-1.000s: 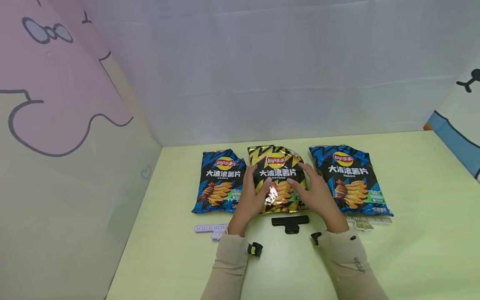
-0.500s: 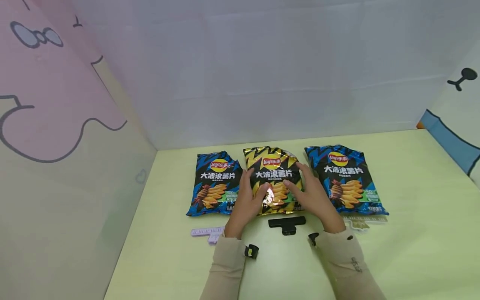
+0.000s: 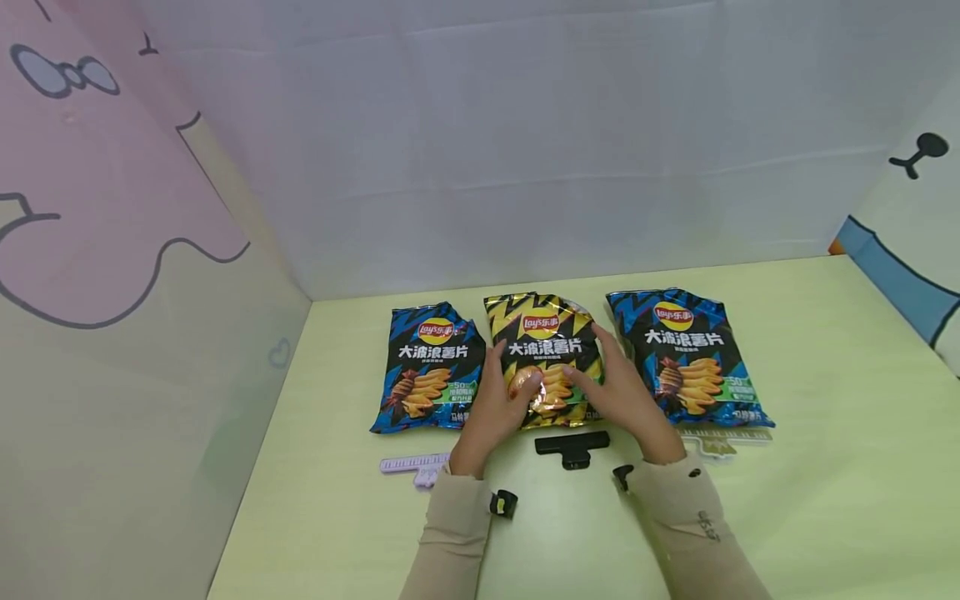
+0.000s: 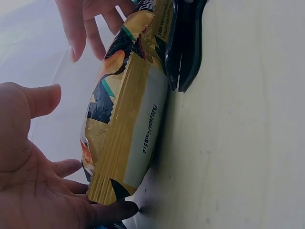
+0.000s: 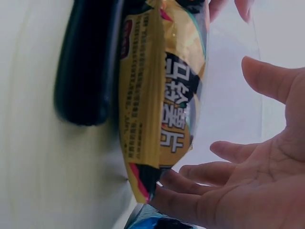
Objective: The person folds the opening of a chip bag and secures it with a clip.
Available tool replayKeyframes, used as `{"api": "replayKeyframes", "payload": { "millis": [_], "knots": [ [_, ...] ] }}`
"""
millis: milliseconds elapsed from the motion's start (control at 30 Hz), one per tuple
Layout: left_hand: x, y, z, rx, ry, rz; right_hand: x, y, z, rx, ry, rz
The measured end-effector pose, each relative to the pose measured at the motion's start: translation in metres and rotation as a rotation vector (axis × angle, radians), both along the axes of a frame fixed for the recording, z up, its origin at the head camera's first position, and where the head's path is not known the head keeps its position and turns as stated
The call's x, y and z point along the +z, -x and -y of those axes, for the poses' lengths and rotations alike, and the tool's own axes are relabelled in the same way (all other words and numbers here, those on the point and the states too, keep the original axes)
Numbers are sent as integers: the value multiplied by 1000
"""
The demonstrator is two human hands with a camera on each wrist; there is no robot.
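Observation:
A yellow-and-black bag of potato chips (image 3: 543, 342) lies flat in the middle of a row. My left hand (image 3: 501, 396) is along its left edge, fingers loosely bent. In the left wrist view the fingertips meet the bag's side, while the thumb (image 4: 44, 100) stays raised apart from it. On the opposite edge my right hand (image 3: 622, 387) mirrors this; the right wrist view shows its fingers at the bag's corner and its thumb (image 5: 267, 78) lifted. Just below the bag lies a black bag clip (image 3: 573, 447).
Blue-and-black chip bags flank the middle one, at left (image 3: 427, 367) and right (image 3: 686, 358). A purple clip (image 3: 412, 467), partly behind my left wrist, and a clear-and-gold clip (image 3: 720, 443) lie below them. White cloth (image 3: 562, 167) hangs behind the table (image 3: 832, 375).
The whole head view has shifted slightly left across the frame. Both hands keep about the same place beside the yellow bag, which lies as before.

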State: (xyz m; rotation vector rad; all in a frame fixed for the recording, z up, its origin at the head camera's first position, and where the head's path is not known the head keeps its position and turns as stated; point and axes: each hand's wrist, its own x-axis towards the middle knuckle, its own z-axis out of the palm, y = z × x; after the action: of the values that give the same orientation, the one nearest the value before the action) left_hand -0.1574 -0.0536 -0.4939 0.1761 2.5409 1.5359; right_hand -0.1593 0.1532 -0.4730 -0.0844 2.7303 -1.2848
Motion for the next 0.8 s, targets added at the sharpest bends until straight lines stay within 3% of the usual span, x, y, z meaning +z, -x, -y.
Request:
{"api": "replayKeyframes", "payload": {
  "millis": [800],
  "knots": [
    [5,-2,0,-36,11,5,3,-1,4,-8,66,145]
  ]
}}
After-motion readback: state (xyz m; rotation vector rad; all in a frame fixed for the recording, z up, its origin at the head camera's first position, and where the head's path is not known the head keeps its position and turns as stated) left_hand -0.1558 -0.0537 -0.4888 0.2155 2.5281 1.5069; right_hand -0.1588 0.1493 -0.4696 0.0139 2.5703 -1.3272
